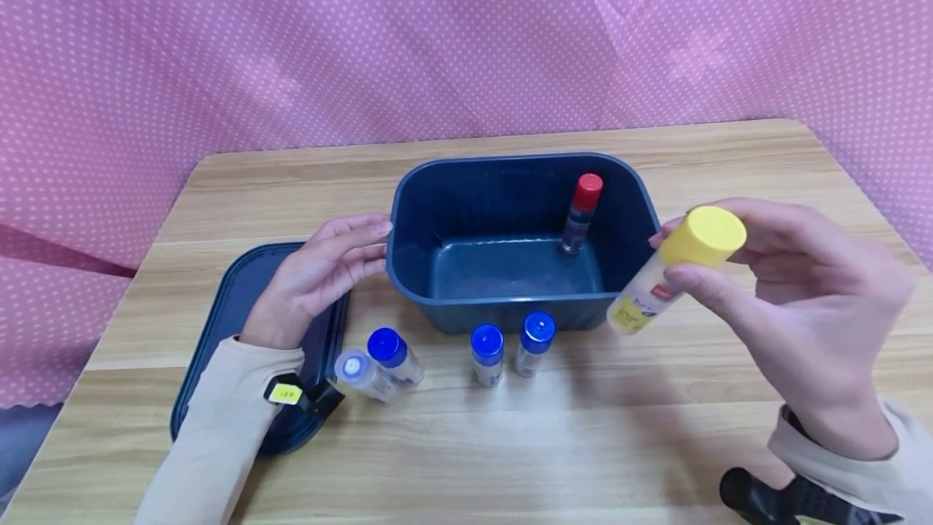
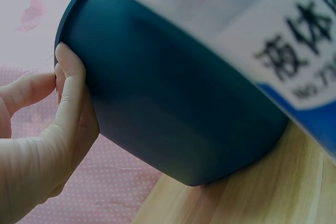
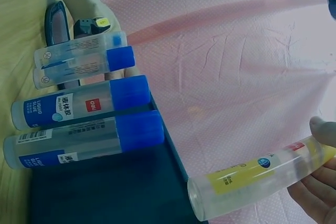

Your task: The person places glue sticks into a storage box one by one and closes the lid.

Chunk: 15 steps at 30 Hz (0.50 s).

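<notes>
My right hand (image 1: 794,290) pinches a yellow-capped liquid glue bottle (image 1: 659,286) between thumb and fingers at the cap. It is tilted, cap up, over the right front corner of a dark blue bin (image 1: 466,310). With fairly straight fingers, my left hand (image 1: 321,270) touches the bin's left side near the rim; the left wrist view shows the fingers (image 2: 71,93) on the outer wall. Inside the bin, a red-capped bottle (image 1: 581,217) stands toward the right. In front are blue-capped glue bottles (image 1: 487,355), several of them upright, one with a paler top (image 1: 364,375).
A dark blue lid (image 1: 295,428) lies flat on the wooden table (image 1: 496,460) to the left, partly under my left forearm. Pink dotted cloth (image 1: 466,47) hangs behind the table. Two of the bottles stand close to the bin's front wall.
</notes>
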Available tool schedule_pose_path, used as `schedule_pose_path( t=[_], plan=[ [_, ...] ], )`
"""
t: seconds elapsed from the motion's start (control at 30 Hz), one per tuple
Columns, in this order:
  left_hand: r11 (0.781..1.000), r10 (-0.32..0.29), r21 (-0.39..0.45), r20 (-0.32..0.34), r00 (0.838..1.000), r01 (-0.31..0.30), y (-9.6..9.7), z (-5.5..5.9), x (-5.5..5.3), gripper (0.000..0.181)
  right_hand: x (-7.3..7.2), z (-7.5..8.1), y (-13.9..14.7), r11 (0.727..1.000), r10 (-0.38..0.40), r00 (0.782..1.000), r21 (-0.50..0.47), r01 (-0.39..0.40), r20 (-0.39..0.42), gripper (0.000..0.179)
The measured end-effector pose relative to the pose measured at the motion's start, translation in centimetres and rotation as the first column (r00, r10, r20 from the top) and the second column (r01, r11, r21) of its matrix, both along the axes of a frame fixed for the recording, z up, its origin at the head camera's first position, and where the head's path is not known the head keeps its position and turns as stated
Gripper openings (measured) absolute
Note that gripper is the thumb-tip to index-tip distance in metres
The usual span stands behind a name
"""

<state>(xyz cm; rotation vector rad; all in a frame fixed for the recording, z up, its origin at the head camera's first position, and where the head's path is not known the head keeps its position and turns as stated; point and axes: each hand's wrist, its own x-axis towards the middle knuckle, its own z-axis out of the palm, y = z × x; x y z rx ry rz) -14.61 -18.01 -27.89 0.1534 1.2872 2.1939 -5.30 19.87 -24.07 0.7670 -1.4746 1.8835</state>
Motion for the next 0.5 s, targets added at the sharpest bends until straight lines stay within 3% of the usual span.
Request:
schedule_pose_path(
  t=[0.17, 0.5],
  plan=[
    [1.0, -0.006, 0.002, -0.002, 1.0, 0.006, -0.07, -0.11, 0.0, 0.019, -0.3, -0.15, 0.37, 0.999, -0.022, 1.0, -0.024, 0.021, -0.021, 0.051],
    [1.0, -0.008, -0.003, -0.021, 1.0, 0.008, 0.04, -0.17, 0.19, 0.019, -0.8, -0.28, 0.67, 0.997, 0.019, 0.999, -0.079, -0.021, -0.026, 0.053]
  ],
)
